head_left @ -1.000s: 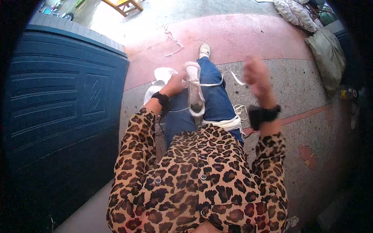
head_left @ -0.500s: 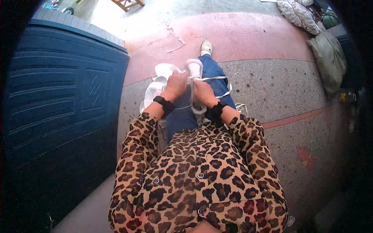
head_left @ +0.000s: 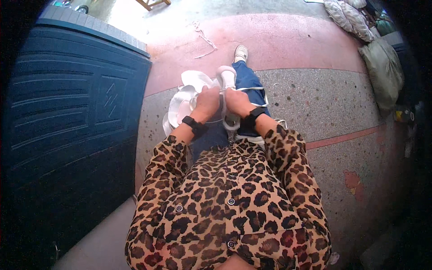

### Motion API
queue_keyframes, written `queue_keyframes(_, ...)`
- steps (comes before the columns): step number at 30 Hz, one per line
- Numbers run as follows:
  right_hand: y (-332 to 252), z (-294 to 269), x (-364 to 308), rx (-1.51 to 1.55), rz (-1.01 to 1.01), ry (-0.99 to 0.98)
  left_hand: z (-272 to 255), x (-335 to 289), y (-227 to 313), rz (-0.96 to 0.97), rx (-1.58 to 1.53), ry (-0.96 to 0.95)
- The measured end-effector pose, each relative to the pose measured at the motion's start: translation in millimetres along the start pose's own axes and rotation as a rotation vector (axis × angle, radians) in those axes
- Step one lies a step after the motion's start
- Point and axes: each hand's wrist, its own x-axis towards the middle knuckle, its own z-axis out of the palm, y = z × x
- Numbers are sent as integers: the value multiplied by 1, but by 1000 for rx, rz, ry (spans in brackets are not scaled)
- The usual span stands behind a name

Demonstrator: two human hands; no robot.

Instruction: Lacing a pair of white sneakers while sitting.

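A pale shoe with a pinkish rounded toe rim lies lengthwise over my lap, its heel end towards me. My left hand is closed at the shoe's left side, and my right hand is closed at its right side. Between the two fists runs a white lace, pinched by the fingers; a loop of it trails right across my jeans-clad leg. Several white curved pieces lie overlapped beside my left hand, one with a pinkish inside. My hands cover the middle of the shoe.
A dark blue panelled door stands close on the left. Another white lace lies on the pink floor ahead. A greyish sack and white bundles sit at the far right. Wooden legs show at the top.
Both hands remain at the shoe with the lace. My left hand has turned slightly and drawn lower, and the right has shifted a little right. The view has moved slightly.
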Motion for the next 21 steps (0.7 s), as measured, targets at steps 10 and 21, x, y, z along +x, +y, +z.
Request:
queue_keyframes(10, 21, -282, -120, 2172, -252, 309, 14, -10, -8, -169, -99, 169)
queue_keyframes(21, 3, -392, -212, 1814, -1019, 461, -9, 32, 2, -123, -238, -91)
